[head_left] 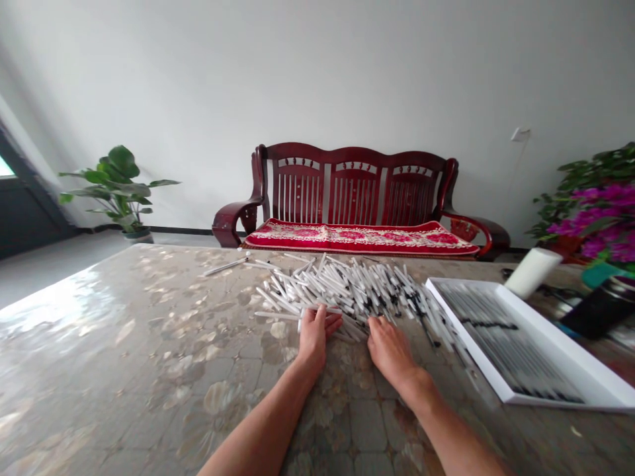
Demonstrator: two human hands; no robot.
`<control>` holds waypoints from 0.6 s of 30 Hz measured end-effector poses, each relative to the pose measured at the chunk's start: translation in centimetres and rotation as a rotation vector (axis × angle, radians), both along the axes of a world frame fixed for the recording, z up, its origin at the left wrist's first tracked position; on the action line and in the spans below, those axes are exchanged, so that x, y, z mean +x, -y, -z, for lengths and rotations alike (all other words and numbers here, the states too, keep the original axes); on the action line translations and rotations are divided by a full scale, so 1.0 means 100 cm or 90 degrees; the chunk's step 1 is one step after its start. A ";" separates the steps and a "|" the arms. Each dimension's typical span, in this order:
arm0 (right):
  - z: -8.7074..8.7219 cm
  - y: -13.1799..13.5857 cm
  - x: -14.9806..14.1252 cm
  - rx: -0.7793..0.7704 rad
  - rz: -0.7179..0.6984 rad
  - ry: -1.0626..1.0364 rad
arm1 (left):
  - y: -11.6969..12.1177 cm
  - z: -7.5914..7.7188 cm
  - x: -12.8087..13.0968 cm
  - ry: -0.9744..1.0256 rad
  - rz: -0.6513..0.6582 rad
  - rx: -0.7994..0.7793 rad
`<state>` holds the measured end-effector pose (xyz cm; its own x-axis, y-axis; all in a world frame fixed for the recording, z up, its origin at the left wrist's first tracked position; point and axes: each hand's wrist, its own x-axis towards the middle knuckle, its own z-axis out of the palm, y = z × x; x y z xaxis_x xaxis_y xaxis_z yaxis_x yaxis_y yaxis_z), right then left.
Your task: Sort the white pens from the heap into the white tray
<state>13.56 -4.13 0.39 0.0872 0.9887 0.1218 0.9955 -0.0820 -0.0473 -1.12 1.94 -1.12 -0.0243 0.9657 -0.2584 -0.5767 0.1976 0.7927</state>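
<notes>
Pens: loose, crisscrossed heap on the table, just ahead of your hands.
Left hand: at the heap's near edge, fingers extended and slightly spread, lying on pens, not closed.
Right hand: touching the heap's near edge, fingers slightly bent; you can't tell whether they grip anything.
Right of heap: white tray holding rows of pens.
Behind heap: wooden bench with red cushion.

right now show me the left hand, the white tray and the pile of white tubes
left hand [312, 337], head view, point on the back of the hand
white tray [558, 344], head view, point on its right rim
pile of white tubes [347, 291], head view, point on the middle of the pile
</notes>
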 end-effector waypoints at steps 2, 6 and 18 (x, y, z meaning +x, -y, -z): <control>0.001 0.002 0.004 -0.001 0.004 0.000 | -0.001 0.001 0.000 0.004 -0.006 -0.005; 0.004 0.004 0.012 0.008 0.017 0.021 | -0.002 0.002 -0.001 0.012 -0.011 -0.004; 0.021 -0.001 0.025 0.106 0.028 -0.067 | -0.003 -0.006 -0.003 0.049 -0.043 -0.048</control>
<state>16.11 -4.07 -1.76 0.1509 0.9507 0.2707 0.9799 -0.1078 -0.1677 -1.45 2.20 -0.54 -0.0664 0.9402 -0.3340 -0.6493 0.2134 0.7299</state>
